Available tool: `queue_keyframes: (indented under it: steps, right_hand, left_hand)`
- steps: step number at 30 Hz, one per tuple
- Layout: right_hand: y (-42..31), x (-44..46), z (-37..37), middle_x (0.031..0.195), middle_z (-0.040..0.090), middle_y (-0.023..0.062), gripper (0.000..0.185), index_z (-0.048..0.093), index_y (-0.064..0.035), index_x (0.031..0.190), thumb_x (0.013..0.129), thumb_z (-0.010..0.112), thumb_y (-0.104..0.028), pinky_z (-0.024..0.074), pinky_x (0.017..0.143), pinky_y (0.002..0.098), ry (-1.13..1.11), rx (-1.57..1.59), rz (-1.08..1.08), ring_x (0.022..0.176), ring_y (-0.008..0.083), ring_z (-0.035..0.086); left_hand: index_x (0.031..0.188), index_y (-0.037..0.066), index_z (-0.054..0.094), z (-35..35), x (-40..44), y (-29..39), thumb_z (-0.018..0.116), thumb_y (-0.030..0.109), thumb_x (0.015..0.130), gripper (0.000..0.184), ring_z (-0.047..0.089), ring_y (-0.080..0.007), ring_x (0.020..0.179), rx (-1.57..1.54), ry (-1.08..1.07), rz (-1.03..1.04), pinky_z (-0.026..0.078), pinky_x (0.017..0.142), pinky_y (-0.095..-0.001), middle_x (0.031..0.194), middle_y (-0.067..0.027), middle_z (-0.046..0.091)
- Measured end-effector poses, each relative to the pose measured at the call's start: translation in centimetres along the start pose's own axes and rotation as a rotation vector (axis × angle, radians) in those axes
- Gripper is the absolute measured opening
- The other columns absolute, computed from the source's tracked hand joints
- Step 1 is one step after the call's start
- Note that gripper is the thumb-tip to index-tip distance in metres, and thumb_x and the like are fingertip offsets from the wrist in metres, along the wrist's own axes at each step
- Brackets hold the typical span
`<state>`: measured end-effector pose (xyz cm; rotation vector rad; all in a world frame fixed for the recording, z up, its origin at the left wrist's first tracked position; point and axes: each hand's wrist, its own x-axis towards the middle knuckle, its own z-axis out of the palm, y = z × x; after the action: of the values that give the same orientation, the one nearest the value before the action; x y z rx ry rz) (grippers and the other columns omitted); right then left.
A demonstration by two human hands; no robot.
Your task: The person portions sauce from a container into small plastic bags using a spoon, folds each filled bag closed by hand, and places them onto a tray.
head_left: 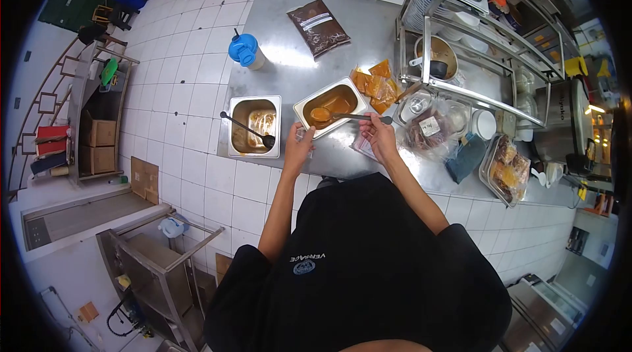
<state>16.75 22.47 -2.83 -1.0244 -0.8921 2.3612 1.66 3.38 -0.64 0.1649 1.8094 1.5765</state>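
Observation:
My right hand (pixel 378 136) is closed on the dark handle of a ladle (pixel 359 117). The ladle's bowl, full of orange-brown sauce, is over a steel pan (pixel 301 112) with the same sauce in it. At that pan's near left corner is my left hand (pixel 299 146), its fingers bent by a small clear plastic piece; its exact hold is unclear. Left of it stands a second steel pan (pixel 273 105), with sauce residue and a black ladle (pixel 245 129) resting across it. Orange sauce packets (pixel 378 85) lie just beyond the sauce pan.
A blue-lidded bottle (pixel 243 49) and a brown packet (pixel 318 27) are on the steel table (pixel 276 19). To the right are a metal rack (pixel 461 92), bagged food (pixel 431 128), a white tub (pixel 484 125) and a tray of packets (pixel 505 171).

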Motion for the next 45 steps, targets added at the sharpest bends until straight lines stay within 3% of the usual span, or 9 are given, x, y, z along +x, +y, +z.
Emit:
queue_keyframes:
  steps: [5,7,12,16,19,21,27,31,45]
  right_hand:
    - [-2.1,-0.6,0.0,0.092,0.069,0.0105,0.032,0.058,-0.0005,0.115,0.101,0.054,-0.029,0.0506,0.068,0.0248,0.000,0.011,-0.028,0.077,0.0130,0.064]
    - [-2.4,-0.7,-0.3,0.092,0.069,0.0105,0.032,0.058,-0.0007,0.115,0.101,0.054,-0.030,0.0504,0.069,0.0249,0.001,0.009,-0.048,0.077,0.0130,0.064]
    - [-2.0,-0.4,-1.7,0.093,0.068,0.0102,0.034,0.058,-0.0012,0.117,0.101,0.055,-0.031,0.0506,0.071,0.0263,0.015,-0.002,-0.065,0.078,0.0130,0.063]
    - [-2.3,-0.4,-1.2,0.092,0.067,0.0071,0.030,0.058,-0.0038,0.116,0.102,0.052,-0.030,0.0512,0.071,0.0258,0.024,0.005,-0.051,0.077,0.0106,0.062]
    - [-3.2,-0.3,-0.2,0.092,0.067,0.0066,0.030,0.058,-0.0040,0.116,0.102,0.052,-0.030,0.0512,0.071,0.0258,0.022,0.010,-0.065,0.077,0.0107,0.062]
    - [-4.5,-0.3,0.7,0.091,0.067,0.0063,0.030,0.058,-0.0034,0.115,0.103,0.051,-0.030,0.0513,0.072,0.0258,0.001,0.016,-0.093,0.077,0.0109,0.062]
    - [-8.0,-0.6,2.7,0.090,0.068,0.0086,0.032,0.059,0.0000,0.115,0.102,0.054,-0.029,0.0519,0.070,0.0269,-0.075,0.048,-0.185,0.077,0.0124,0.064]
    - [-9.5,-1.2,3.5,0.089,0.068,0.0084,0.032,0.060,0.0010,0.114,0.102,0.053,-0.028,0.0516,0.070,0.0268,-0.082,0.034,-0.217,0.076,0.0121,0.063]
    - [-10.0,-1.4,3.7,0.087,0.067,0.0113,0.029,0.061,0.0028,0.108,0.102,0.053,-0.024,0.0502,0.068,0.0263,-0.093,-0.046,-0.224,0.072,0.0141,0.060]
  left_hand:
    - [0.113,0.006,0.051,-0.9,-2.3,-2.0,0.070,0.028,0.090,0.037,0.053,-0.0107,0.067,-0.083,0.102,-0.215,0.050,0.062,-0.0294,0.080,-0.0009,0.053]
    - [0.125,0.007,0.047,-1.2,-3.9,-4.2,0.066,0.032,0.093,0.046,0.056,-0.0121,0.076,-0.467,-0.050,-0.278,0.051,0.075,-0.0330,0.087,-0.0009,0.056]
    - [0.121,0.007,0.052,-0.2,-8.4,-5.9,0.062,0.032,0.095,0.038,0.060,-0.0177,0.082,-0.559,-0.283,-0.417,0.052,0.085,-0.0360,0.092,-0.0040,0.058]
    - [0.113,0.009,0.053,0.0,-8.9,-2.0,0.064,0.026,0.094,0.028,0.062,-0.0143,0.085,-0.620,-0.238,-0.465,0.052,0.083,-0.0327,0.093,-0.0018,0.058]
    - [0.125,0.005,0.051,0.3,-7.4,-0.4,0.066,0.026,0.094,0.040,0.061,-0.0158,0.093,-0.465,-0.185,-0.279,0.051,0.087,-0.0324,0.102,-0.0031,0.056]
    - [0.140,0.004,0.045,0.7,-4.6,1.0,0.068,0.016,0.092,0.054,0.060,-0.0147,0.095,-0.200,-0.095,0.051,0.049,0.090,-0.0305,0.105,-0.0038,0.057]
    - [0.146,-0.002,0.039,0.9,0.6,6.6,0.081,0.012,0.080,0.079,0.059,-0.0197,0.110,0.401,-0.013,0.632,0.049,0.093,-0.0304,0.121,-0.0124,0.059]
    - [0.142,-0.003,0.043,1.8,1.7,7.1,0.084,0.013,0.076,0.080,0.061,-0.0210,0.109,0.157,-0.042,0.523,0.051,0.092,-0.0314,0.120,-0.0143,0.062]
    - [0.132,0.001,0.056,1.7,2.4,6.9,0.087,0.022,0.071,0.071,0.063,-0.0248,0.102,0.443,-0.022,0.691,0.051,0.087,-0.0349,0.112,-0.0129,0.060]
